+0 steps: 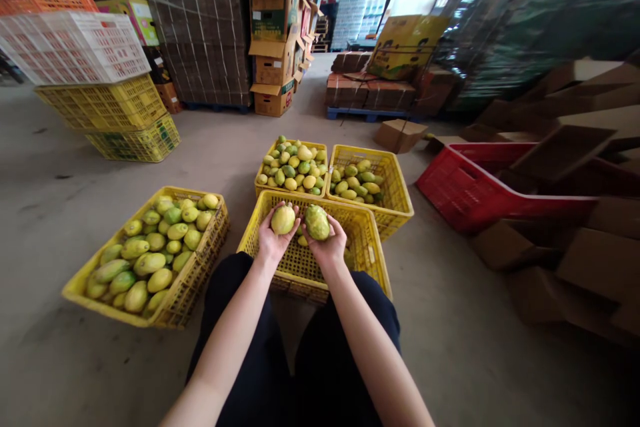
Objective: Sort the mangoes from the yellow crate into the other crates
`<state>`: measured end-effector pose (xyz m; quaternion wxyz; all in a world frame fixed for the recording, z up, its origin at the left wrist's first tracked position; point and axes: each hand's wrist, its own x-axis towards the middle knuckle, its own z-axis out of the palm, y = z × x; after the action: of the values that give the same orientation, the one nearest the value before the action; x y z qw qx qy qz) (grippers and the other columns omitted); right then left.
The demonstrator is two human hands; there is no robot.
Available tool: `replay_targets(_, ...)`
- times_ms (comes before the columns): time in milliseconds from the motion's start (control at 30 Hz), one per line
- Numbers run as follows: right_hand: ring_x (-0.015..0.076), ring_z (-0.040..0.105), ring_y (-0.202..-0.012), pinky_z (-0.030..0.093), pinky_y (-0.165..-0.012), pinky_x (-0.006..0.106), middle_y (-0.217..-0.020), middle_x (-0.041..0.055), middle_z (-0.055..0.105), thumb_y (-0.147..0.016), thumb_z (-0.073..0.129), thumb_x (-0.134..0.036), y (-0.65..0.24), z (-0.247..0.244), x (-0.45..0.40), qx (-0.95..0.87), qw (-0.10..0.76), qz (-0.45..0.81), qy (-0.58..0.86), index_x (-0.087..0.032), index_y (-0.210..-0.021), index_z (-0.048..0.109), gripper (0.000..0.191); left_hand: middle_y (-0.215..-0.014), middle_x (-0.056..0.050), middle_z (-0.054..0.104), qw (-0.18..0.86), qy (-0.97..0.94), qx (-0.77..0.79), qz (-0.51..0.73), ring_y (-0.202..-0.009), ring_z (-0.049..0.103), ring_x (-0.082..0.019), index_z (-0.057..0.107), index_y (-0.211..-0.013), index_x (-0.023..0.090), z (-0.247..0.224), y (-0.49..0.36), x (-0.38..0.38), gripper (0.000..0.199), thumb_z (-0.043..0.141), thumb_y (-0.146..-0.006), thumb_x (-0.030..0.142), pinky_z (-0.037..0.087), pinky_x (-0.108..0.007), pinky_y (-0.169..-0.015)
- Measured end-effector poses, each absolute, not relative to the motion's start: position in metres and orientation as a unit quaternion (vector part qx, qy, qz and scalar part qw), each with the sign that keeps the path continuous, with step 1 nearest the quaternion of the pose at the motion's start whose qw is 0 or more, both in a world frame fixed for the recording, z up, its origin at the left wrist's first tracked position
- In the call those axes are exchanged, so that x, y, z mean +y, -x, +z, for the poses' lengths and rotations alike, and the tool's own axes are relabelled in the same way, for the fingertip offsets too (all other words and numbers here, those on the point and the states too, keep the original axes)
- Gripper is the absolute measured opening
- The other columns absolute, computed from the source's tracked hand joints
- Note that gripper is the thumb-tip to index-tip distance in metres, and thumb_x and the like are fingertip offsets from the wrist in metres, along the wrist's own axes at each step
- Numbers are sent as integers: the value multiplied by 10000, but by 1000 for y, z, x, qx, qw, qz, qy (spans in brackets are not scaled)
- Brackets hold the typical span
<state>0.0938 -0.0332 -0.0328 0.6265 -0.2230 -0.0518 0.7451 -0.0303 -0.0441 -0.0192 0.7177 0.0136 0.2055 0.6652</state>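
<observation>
My left hand (271, 238) cups a yellow lemon (283, 219) in its curled fingers. In my right hand (332, 245) rests a greener, bumpy lemon (317, 222). Both fruits are held side by side over a yellow plastic crate (373, 243) in front of my knees; a few lemons show inside it, partly hidden by my hands. Behind it stand a crate (257, 181) heaped with yellow and green lemons and another crate (400, 185) with fewer, greenish ones. To my left is a crate (173, 307) full of larger yellow-green lemons.
At right, a red crate (450, 193) holds cardboard, with loose cartons (600, 263) piled around it. Stacked crates (100, 107) stand at far left. Further back are a wrapped pallet stack (195, 27), a column of cardboard boxes (270, 70) and a blue pallet (367, 113).
</observation>
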Motion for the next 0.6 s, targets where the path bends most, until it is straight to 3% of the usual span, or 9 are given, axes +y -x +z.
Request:
replay_targets(167,203,695,-715,551,-503,279,-818,45,732,-789,550,-302,-95,-33,-35,-63,621,747,229,-186,-879,656,181,-846,-79,694,718,6,202,667,-860,671,-192,660,-865,151,-19,32,-48,220,473,-862,267,550,-249,-619)
replay_targets(267,192,689,-659,535,-473,268,-795,34,735,-760,575,-268,-95,-33,-35,-72,609,754,236,-185,-826,655,132,-760,-61,685,718,32,219,660,-748,673,-177,639,-762,149,-20,33,-48,202,484,-834,257,521,-228,-543)
replay_targets(600,201,684,-672,522,-477,266,-726,43,726,-685,626,-232,-94,-35,-37,-114,567,793,190,-166,-693,641,68,-631,-15,631,715,15,226,662,-594,632,-149,585,-608,166,-14,31,-52,173,514,-752,231,434,-192,-430)
